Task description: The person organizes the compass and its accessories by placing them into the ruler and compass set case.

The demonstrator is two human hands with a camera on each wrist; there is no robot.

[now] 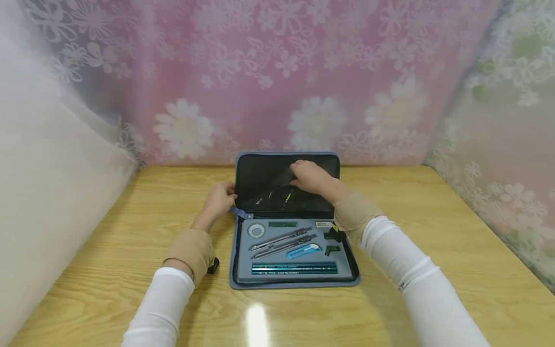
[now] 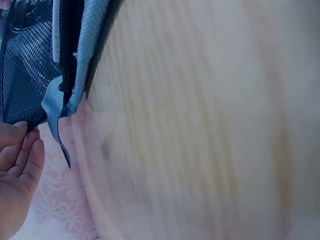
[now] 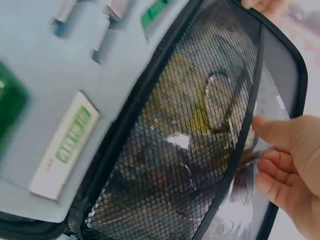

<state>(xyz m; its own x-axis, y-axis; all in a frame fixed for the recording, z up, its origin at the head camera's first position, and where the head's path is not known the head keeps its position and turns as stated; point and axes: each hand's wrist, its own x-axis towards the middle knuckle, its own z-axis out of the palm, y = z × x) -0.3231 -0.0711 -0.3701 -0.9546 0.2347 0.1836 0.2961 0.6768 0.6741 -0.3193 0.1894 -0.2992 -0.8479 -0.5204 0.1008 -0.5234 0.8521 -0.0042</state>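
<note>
A zippered drawing-set case [image 1: 232, 270] lies unfolded on the table, its lid [image 1: 264, 166] standing up at the back. My left hand [image 1: 220, 198] pinches the lid's left edge; in the left wrist view the thumb and fingers [image 2: 22, 150] meet at its corner beside a blue fabric tab [image 2: 54, 102]. My right hand [image 1: 313, 177] is in front of the lid. In the right wrist view, its fingers pinch a clear plastic piece [image 3: 262, 150] at the mouth of the mesh pocket [image 3: 165, 125]. The pocket's mesh partly hides the piece, so its full outline cannot be made out.
The grey tray [image 1: 243, 255] holds compasses [image 1: 282, 239], a blue cutter [image 1: 303, 251], green pencils [image 1: 295, 268], a round white tape-like ring [image 1: 256, 231], a white eraser [image 1: 323, 224] and small green parts. Behind the wooden table [image 1: 399, 202] hangs a flowered curtain [image 1: 260, 96].
</note>
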